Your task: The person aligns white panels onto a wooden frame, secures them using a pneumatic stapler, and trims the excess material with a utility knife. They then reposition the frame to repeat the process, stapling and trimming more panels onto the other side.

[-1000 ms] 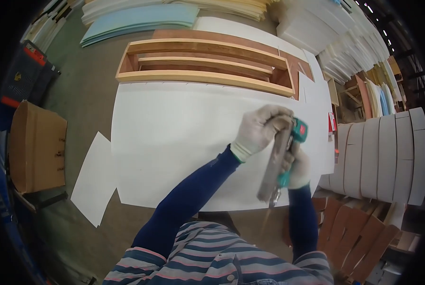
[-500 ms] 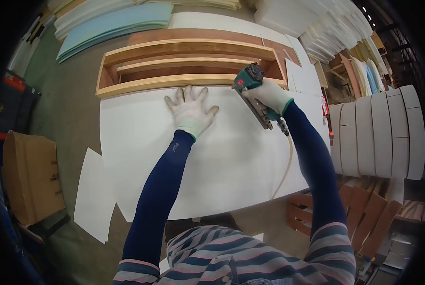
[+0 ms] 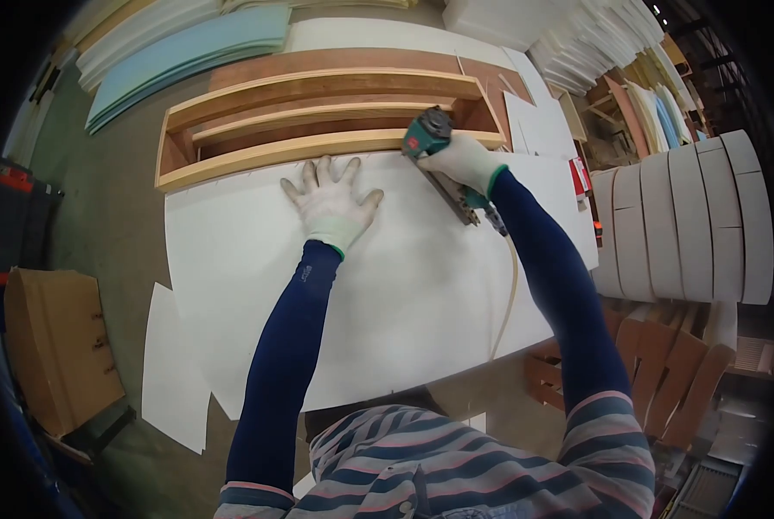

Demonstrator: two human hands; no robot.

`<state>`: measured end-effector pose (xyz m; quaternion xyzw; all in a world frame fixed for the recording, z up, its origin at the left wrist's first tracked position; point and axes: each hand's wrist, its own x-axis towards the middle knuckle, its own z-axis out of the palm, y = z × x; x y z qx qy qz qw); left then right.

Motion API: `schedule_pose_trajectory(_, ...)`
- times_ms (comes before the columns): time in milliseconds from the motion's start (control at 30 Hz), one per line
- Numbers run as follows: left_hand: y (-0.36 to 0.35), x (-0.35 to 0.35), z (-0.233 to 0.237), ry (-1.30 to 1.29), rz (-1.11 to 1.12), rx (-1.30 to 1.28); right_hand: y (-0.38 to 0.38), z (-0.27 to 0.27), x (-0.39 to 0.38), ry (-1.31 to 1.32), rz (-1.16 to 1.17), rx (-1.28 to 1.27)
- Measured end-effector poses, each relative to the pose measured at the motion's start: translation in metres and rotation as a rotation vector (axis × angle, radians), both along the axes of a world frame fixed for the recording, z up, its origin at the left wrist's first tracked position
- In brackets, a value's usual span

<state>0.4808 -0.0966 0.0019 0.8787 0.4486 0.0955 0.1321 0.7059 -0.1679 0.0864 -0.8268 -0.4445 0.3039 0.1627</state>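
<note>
My left hand [image 3: 330, 204], in a white glove with a green cuff, lies with fingers spread on a large white board [image 3: 387, 294], its fingertips close to the front rail of a long wooden frame [image 3: 305, 153]. A green pneumatic nail gun or stapler [image 3: 428, 131] is gripped by my gloved right hand [image 3: 463, 163]; its top end is at the front rail, right of my left hand. A thin hose [image 3: 509, 298] runs from the tool down over the board.
Blue foam sheets [image 3: 192, 59] are stacked at the back left. A cardboard box [image 3: 62, 346] stands at the left. White curved panels [image 3: 685, 225] are at the right, with brown slatted pieces [image 3: 664, 368] below them. White sheets [image 3: 568, 48] are piled at the back right.
The view has shifted slightly. My right hand and the tool have moved a little left along the front rail. My left hand stays flat on the board.
</note>
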Motion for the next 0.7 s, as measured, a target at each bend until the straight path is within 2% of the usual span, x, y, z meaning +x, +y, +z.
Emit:
schedule_pose_trajectory(167,-0.001,-0.002,-0.005,-0.006,-0.007,-0.003,-0.020,0.030,0.014,0.134,-0.234,-0.061)
schedule_pose_trajectory(233,0.000,-0.001,-0.006,-0.018,0.005,0.000,-0.021,0.008,0.034,0.119,-0.230,-0.106)
schedule_pose_trajectory(300,0.001,0.000,-0.014,-0.024,0.000,0.043,-0.019,-0.007,0.035,-0.107,0.000,0.086)
schedule_pose_trajectory(333,-0.002,-0.002,-0.016,-0.033,-0.011,0.084,-0.017,0.008,0.029,-0.046,-0.078,-0.116)
schedule_pose_trajectory(400,-0.003,0.001,-0.013,-0.028,-0.016,0.072,-0.015,0.032,0.015,-0.139,-0.039,-0.230)
schedule_pose_trajectory(533,-0.002,0.000,-0.010,-0.001,0.002,0.071,-0.030,0.028,0.036,0.006,-0.099,-0.088)
schedule_pose_trajectory(633,-0.006,0.000,-0.011,0.005,-0.003,0.074,-0.044,0.048,0.047,0.035,-0.172,-0.147)
schedule_pose_trajectory(700,-0.004,0.000,-0.013,-0.003,-0.005,0.083,-0.042,0.034,0.058,-0.099,-0.091,-0.117)
